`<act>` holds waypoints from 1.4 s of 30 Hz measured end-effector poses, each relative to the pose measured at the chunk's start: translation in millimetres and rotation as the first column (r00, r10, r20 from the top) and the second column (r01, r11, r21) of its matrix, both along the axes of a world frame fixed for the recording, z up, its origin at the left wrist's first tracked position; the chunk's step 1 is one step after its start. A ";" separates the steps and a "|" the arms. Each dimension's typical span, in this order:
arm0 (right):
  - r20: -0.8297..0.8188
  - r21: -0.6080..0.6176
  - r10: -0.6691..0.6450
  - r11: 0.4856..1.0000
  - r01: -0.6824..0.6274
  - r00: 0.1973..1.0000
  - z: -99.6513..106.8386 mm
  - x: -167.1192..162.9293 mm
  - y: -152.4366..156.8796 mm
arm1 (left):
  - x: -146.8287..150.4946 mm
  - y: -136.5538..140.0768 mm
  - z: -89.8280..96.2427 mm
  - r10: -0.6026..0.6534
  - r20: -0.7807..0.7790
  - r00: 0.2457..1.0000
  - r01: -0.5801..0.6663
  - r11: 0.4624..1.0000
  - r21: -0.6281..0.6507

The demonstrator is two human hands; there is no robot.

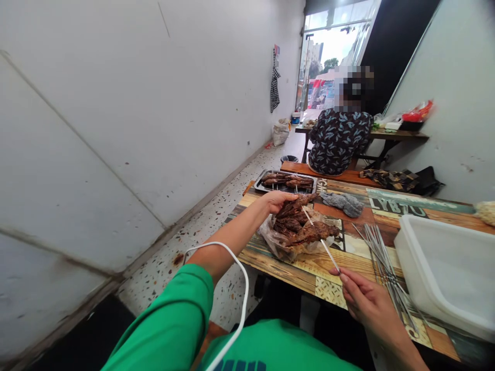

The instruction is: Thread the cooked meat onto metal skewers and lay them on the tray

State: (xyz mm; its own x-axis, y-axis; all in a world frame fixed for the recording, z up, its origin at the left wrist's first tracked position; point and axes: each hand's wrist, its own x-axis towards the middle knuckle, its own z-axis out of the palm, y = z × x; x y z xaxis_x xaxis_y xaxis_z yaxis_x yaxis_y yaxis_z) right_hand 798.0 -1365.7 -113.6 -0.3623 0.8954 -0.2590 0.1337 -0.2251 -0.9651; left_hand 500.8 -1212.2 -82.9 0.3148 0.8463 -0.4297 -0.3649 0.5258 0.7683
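My left hand point(281, 201) is closed on a dark brown piece of meat point(303, 201) above a clear plastic bag point(274, 245). More brown meat point(288, 224) lies in the opened bag. My right hand point(361, 296) grips the near end of a flat metal skewer point(329, 253), which slants up and away to the left. A piece of meat point(316, 233) sits partway along the skewer, apparently threaded on it. The far tip is close to the meat in my left hand; whether it enters that piece I cannot tell.
A metal tray point(257, 186) of skewered meat stands at the table's far left. Loose skewers point(381, 252) lie right of the bag, beside a white plastic tub point(410, 257). A grey cloth point(344, 203) lies behind. A person point(340, 136) sits at another table beyond. A white cable point(245, 293) crosses my left arm.
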 end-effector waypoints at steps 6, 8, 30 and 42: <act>0.017 -0.002 -0.003 1.000 0.003 1.000 5.4 -2.3 -1.7 | 2.1 -3.1 4.4 -0.011 -0.012 1.000 0.012 1.000 0.011; 0.020 -0.008 -0.005 1.000 0.005 1.000 5.1 -2.4 -2.2 | 3.1 -4.3 6.3 -0.006 -0.013 1.000 0.006 1.000 0.017; 0.022 0.015 -0.026 1.000 0.025 0.999 10.2 -8.9 -5.2 | 8.7 -12.0 16.6 0.041 -0.038 0.998 -0.039 0.998 0.055; 0.049 0.042 -0.036 0.999 0.034 0.998 10.8 -7.1 -2.8 | 9.5 -15.4 22.4 0.039 -0.079 0.996 -0.036 0.999 0.037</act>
